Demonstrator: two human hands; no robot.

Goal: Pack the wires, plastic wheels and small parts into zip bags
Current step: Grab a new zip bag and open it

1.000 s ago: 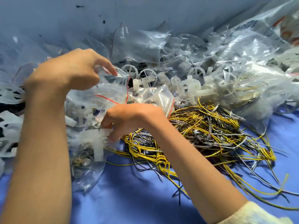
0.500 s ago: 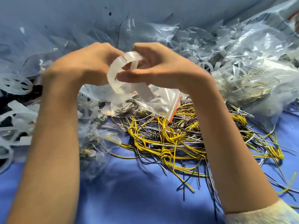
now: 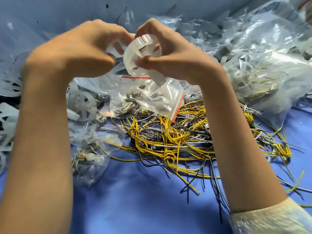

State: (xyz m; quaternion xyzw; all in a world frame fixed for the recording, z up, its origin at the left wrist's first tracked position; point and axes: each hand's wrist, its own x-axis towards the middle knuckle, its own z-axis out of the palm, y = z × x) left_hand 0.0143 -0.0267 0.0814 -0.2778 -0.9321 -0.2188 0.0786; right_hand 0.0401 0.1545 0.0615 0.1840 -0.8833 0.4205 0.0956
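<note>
My right hand [image 3: 170, 53] grips a white plastic wheel [image 3: 135, 54] with a long axle stub, held up above the pile. My left hand [image 3: 79, 49] pinches the top of a clear zip bag [image 3: 158, 98] with a red seal line; the bag hangs below both hands and holds small metal parts. The wheel's stub points down at the bag's mouth. A tangle of yellow, black and white wires [image 3: 177, 137] lies on the blue cloth under the bag.
Filled clear bags [image 3: 256, 65] are heaped at the back and right. A bag of small parts [image 3: 87, 157] and one with a wheel [image 3: 84, 105] lie left of the wires. Loose white wheels [image 3: 6, 132] sit at the far left. Blue cloth [image 3: 143, 200] spreads in front.
My right hand rose from the pile with the white wheel and met my left hand, which lifted the zip bag. Both hands now hold wheel and bag slightly higher.
</note>
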